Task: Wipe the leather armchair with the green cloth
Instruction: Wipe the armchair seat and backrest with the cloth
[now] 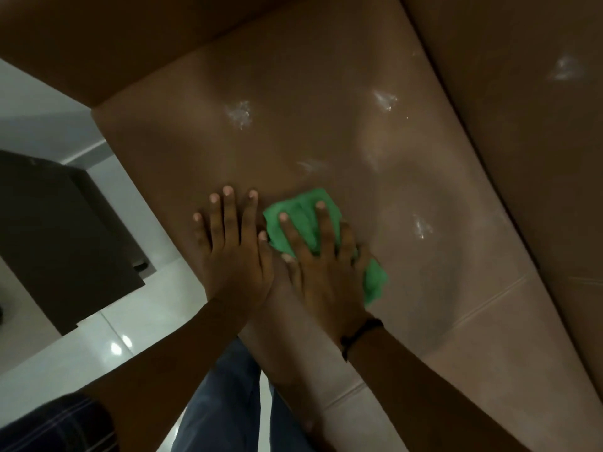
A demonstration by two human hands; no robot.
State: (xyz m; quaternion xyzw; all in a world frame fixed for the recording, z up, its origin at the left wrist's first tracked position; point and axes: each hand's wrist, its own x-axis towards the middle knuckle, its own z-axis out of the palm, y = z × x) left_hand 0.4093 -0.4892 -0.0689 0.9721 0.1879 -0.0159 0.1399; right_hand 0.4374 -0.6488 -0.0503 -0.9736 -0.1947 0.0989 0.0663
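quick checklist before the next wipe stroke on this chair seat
1. Crumpled green cloth under the right hand, pressed flat on the brown leather armchair seat: ok.
2. Left hand braced flat on the seat beside the cloth, fingers spread: ok.
3. White foamy spots left to wipe: not ok; one ahead at upper left, one at upper right, one to the right.
4. Path ahead free of objects: ok.
5. Cloth damp enough: cannot tell.
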